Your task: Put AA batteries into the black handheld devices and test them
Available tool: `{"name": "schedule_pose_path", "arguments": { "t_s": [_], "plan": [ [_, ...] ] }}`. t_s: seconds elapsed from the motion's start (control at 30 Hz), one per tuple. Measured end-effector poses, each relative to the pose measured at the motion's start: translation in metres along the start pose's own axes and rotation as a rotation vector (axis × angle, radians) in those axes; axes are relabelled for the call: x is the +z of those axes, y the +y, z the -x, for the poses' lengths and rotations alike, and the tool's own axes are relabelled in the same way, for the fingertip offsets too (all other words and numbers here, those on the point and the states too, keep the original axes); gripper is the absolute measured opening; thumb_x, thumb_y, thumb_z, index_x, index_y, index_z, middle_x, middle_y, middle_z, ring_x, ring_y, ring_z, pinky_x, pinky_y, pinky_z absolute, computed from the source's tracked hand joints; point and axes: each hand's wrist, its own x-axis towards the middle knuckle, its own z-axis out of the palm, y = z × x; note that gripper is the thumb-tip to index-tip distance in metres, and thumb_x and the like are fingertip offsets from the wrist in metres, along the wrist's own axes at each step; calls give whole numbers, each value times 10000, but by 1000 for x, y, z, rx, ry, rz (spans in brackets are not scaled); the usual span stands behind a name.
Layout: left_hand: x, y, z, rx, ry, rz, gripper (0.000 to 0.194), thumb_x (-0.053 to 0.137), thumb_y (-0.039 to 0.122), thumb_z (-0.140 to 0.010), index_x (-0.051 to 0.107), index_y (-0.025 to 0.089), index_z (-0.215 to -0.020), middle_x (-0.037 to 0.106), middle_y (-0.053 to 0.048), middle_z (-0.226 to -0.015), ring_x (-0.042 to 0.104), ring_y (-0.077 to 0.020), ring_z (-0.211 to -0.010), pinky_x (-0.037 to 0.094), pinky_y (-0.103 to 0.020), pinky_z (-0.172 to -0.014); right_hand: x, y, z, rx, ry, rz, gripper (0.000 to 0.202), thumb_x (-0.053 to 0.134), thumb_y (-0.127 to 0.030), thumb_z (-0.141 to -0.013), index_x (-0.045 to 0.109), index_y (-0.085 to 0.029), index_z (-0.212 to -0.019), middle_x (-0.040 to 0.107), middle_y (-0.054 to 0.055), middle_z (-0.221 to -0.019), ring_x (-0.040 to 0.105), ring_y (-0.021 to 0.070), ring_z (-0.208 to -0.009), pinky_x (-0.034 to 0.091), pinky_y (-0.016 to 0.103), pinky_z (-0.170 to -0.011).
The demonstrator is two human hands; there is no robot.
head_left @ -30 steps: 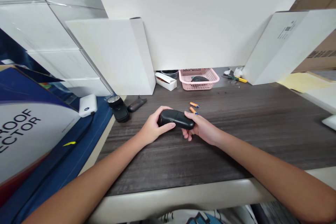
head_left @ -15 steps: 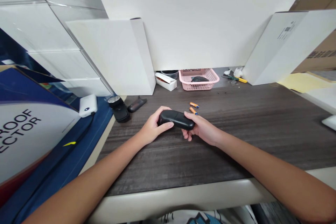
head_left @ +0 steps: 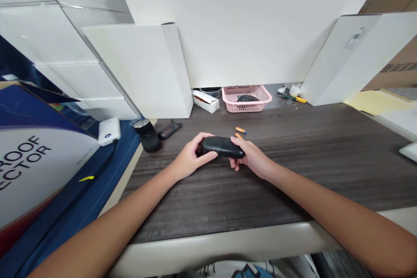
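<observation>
My left hand [head_left: 191, 156] is closed around the left end of a black, rounded remote control [head_left: 221, 147], its thumb along the near side. At the other end, my right hand [head_left: 249, 153] grips the remote with its thumb on top and fingers curled underneath. A seam crosses the remote's upper face near the right thumb. Just beyond the right hand lie two small orange-and-blue batteries; one battery [head_left: 241, 130] shows fully, and the nearer battery [head_left: 239, 136] is partly hidden by that hand.
A pink basket [head_left: 246, 107] with a dark item inside stands at the back, beside a small white box [head_left: 206, 101]. To the left are a black headlamp-like device [head_left: 148, 136] and a dark flat piece [head_left: 170, 130]. Yellow-handled pliers [head_left: 295, 97] lie at back right.
Both hands have shifted the remote slightly to the right and levelled it a little. My right hand now covers more of the nearer battery.
</observation>
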Motion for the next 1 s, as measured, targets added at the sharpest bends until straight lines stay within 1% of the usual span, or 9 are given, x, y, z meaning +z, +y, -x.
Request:
{"name": "schedule_pose_path", "arguments": {
  "t_s": [0.23,0.33,0.4,0.57,0.67,0.8,0.93,1.0],
  "plan": [
    [0,1,-1,-16,3,0,540,775,475,-910,575,185,-1319,642,-84,-1234,628,-234,-1094,504,-325,-950,-2,3,-2,-21,6,8,530,638,-679,-922,637,-167,-786,657,67,-594,608,172,-506,504,264,-467],
    [0,1,0,-25,-2,-14,565,792,484,-891,570,191,-1319,646,-87,-1238,636,-239,-1084,512,-325,-929,-3,2,-2,-36,28,43,520,637,-656,-932,650,-159,-781,662,73,-595,614,173,-509,503,261,-466],
    [0,1,0,-14,5,-42,562,783,493,-894,567,193,-1318,650,-84,-1233,639,-241,-1083,513,-321,-919,-2,1,-1,-21,34,43,500,627,-632,-940,650,-158,-780,663,74,-595,616,173,-513,505,262,-473],
    [-2,3,2,20,25,-129,520,726,520,-924,567,199,-1300,672,-67,-1191,644,-249,-1075,503,-318,-916,3,0,3,43,-16,-100,449,605,-604,-953,610,-179,-810,654,58,-598,610,175,-526,500,269,-491],
    [-2,2,2,24,49,-148,568,755,541,-894,569,199,-1308,678,-70,-1188,651,-250,-1059,505,-321,-912,5,0,5,57,-33,-153,427,609,-605,-956,597,-189,-858,657,42,-613,614,177,-534,496,268,-489],
    [-1,2,1,-3,103,-189,558,767,532,-893,586,208,-1310,692,-71,-1205,663,-248,-1059,508,-327,-923,4,2,4,46,-51,-139,458,618,-638,-949,593,-189,-862,666,43,-640,617,172,-536,492,265,-480],
    [0,3,1,11,101,-214,533,729,508,-929,583,213,-1348,703,-74,-1252,667,-263,-1134,506,-341,-969,3,3,3,32,-72,-95,499,636,-675,-931,608,-182,-855,672,49,-658,622,168,-538,501,263,-476],
    [-1,4,1,12,96,-233,523,723,508,-927,591,207,-1334,714,-76,-1240,675,-269,-1132,511,-347,-971,3,3,3,30,-83,-87,519,637,-691,-925,615,-179,-846,673,53,-660,624,167,-544,507,263,-483]
  ]
}}
